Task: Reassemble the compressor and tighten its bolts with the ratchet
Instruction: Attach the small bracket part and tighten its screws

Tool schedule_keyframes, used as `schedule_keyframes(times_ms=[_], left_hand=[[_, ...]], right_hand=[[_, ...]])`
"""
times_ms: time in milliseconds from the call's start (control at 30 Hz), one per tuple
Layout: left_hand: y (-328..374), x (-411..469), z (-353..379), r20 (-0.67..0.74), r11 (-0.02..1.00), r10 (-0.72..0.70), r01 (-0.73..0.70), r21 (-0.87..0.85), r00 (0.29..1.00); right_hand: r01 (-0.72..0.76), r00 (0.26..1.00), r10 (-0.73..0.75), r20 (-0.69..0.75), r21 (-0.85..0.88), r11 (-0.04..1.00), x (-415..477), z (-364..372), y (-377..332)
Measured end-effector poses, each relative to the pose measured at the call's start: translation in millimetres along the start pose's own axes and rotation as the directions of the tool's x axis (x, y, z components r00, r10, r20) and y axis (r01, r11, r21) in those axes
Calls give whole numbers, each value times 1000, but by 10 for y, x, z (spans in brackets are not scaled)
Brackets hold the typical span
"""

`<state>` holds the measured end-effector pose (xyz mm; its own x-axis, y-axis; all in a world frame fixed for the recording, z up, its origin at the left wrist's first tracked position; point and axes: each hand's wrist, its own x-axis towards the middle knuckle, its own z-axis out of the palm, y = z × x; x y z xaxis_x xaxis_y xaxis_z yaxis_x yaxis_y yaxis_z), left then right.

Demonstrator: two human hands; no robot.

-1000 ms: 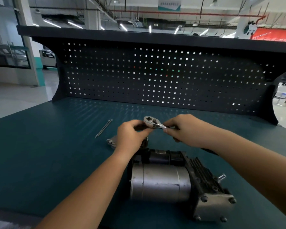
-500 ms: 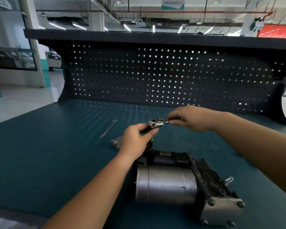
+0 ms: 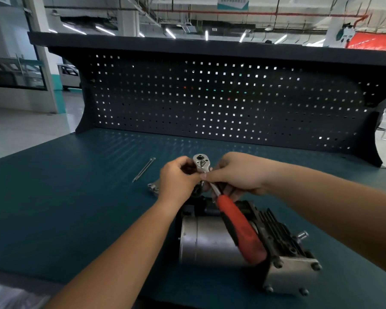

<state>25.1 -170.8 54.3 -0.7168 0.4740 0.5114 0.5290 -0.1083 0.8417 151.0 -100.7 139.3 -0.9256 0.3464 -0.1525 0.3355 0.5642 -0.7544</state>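
- Presently both hands hold the ratchet (image 3: 232,217) up off the desk (image 3: 76,208), steel head uppermost. The red handle slants down toward the wearer with nothing supporting it.
- Left hand (image 3: 178,177): fingers (image 3: 186,164) curled in and clamped on the left side of the ratchet head. What sits under the head is hidden by them.
- Right hand (image 3: 236,175): fingers (image 3: 210,176) pinched together on the bare shank just below the head.
- Compressor (image 3: 210,239) lies on its side on the desk, below the fingers and nearer the wearer. The handle end hangs over its silver barrel; touching or not, cannot tell.
- Two long bolts (image 3: 143,170) lie loose on the desk, left of the fingers, apart from the compressor.
- Small metal piece (image 3: 153,188) sits just below and left of the left fingers, partly hidden.
- Judged step: readying the ratchet head; tool not yet on any bolt.
- Risk: grip is at the head end only, so the heavy handle may swing and knock the compressor housing.
- Risk: any small fitting under the head could slip from the fingers and fall into the compressor's recesses.
- Risk: direction lever set wrong would loosen rather than tighten.
- Risk: an elbow sweep could send the loose bolts rolling.
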Motion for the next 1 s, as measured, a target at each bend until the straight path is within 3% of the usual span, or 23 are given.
schedule_keyframes(times_ms=[133,233,300,433,533,600,667,733,800,867,933,1000], left_hand=[[-18,40,-26,44,999,-22,24,-49,999],[-12,45,-39,84,995,-38,45,-93,996],[2,57,-41,108,995,-39,48,-84,993],[15,64,-78,148,998,-32,40,-48,988],[13,54,-107,166,1000,-3,7,-24,986],[10,63,-105,179,1000,-7,4,12,984],[19,73,-76,175,999,-6,0,35,984],[47,62,-37,122,996,13,-24,91,992],[76,47,-3,64,987,35,-45,151,997],[90,35,2,49,980,47,-55,193,998],[98,47,-3,51,981,38,-47,187,998],[106,64,-3,65,992,10,-18,125,998]], right_hand=[[-13,1000,8,-21,-250,968,48,-203,-58],[-8,1000,-4,-19,-595,804,83,-423,-76],[-6,998,-45,-50,-732,682,136,-507,-24],[-12,971,-192,-144,-827,562,215,-502,183],[65,949,-289,-125,-820,569,160,-427,254],[68,953,-278,-120,-810,582,80,-377,217],[67,968,-225,-108,-756,651,1,-293,172],[62,988,-132,-75,-594,802,-69,-144,146],[-14,1000,14,4,-90,996,-114,28,140],[-81,995,55,79,378,922,-101,150,111],[-73,997,52,54,546,835,-31,219,102],[-68,998,52,43,581,811,9,229,85]])
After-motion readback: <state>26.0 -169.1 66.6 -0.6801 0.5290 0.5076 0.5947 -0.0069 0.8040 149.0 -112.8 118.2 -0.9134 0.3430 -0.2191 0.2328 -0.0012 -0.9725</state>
